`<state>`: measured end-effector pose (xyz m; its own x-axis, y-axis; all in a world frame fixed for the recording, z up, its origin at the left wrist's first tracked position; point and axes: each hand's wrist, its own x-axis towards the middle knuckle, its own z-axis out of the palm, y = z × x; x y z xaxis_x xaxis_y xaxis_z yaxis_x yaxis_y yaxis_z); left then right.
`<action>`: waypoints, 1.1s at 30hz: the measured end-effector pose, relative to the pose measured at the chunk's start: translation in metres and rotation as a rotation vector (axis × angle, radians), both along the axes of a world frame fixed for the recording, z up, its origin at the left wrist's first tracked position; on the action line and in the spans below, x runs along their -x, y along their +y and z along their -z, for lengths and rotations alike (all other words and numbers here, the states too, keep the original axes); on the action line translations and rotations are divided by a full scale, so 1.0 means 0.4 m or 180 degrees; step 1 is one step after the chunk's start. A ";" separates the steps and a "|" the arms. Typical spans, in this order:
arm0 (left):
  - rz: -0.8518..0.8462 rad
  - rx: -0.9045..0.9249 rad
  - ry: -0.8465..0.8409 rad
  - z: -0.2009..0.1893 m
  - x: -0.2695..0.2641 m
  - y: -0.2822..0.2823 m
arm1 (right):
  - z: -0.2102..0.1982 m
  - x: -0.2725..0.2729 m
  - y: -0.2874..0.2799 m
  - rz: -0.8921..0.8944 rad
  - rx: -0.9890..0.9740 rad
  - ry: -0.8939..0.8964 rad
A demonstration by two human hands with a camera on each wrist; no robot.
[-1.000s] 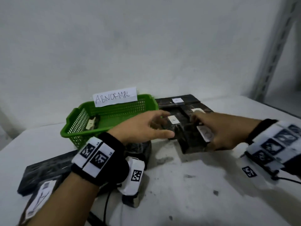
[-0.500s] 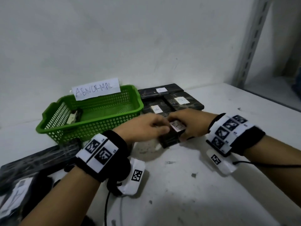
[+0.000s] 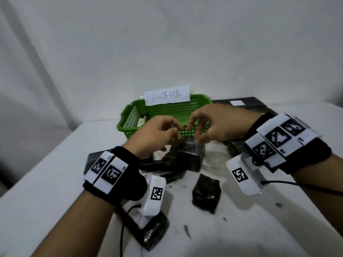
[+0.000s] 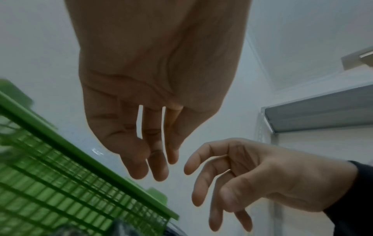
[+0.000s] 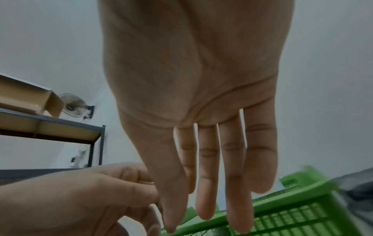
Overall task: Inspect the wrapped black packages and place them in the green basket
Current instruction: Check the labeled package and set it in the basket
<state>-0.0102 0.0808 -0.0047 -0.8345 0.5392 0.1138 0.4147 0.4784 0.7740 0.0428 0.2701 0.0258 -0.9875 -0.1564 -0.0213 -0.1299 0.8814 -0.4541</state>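
Several black wrapped packages lie on the white table. One crinkled package [image 3: 187, 151] sits on a heap just in front of the green basket [image 3: 130, 119]. My left hand [image 3: 174, 130] and right hand [image 3: 194, 132] hover side by side above it, fingers relaxed and empty. From the left wrist, the left hand [image 4: 153, 167] hangs with straight fingers beside the basket's mesh wall [image 4: 60, 183]. From the right wrist, the right hand [image 5: 212, 207] is spread above the basket rim [image 5: 282, 206]. Something small with a white label [image 3: 142, 121] lies inside the basket.
A paper sign [image 3: 167, 98] is fixed to the basket's back rim. Loose packages lie near me [image 3: 206, 193], [image 3: 156, 230]; flat labelled ones [image 3: 241, 102] are stacked right of the basket. A flat black package [image 3: 89, 160] lies at the left. A wall is close behind.
Both hands were gripping a labelled black package between them; now they have let go and lifted apart, empty, in front of the basket. The head view has shifted left and down.
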 end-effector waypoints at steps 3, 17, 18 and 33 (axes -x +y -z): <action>-0.0109 0.0339 0.0074 0.020 0.017 -0.086 | 0.021 0.045 -0.089 -0.0131 -0.0138 -0.0118; 0.0152 0.1906 0.0277 0.058 0.034 -0.161 | 0.104 0.096 -0.166 -0.0208 -0.0653 -0.0022; 0.0150 0.1781 0.0358 0.060 0.042 -0.167 | 0.095 0.099 -0.155 -0.0183 -0.0349 0.0112; -0.0417 -0.0591 -0.0341 0.076 0.092 -0.247 | 0.137 0.121 -0.115 0.0008 0.1144 0.0612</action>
<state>-0.0469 -0.0178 -0.0352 -0.9085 0.4037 0.1081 0.2695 0.3681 0.8899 -0.0055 0.2239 -0.0291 -0.9685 -0.1179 0.2194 -0.2405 0.6715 -0.7009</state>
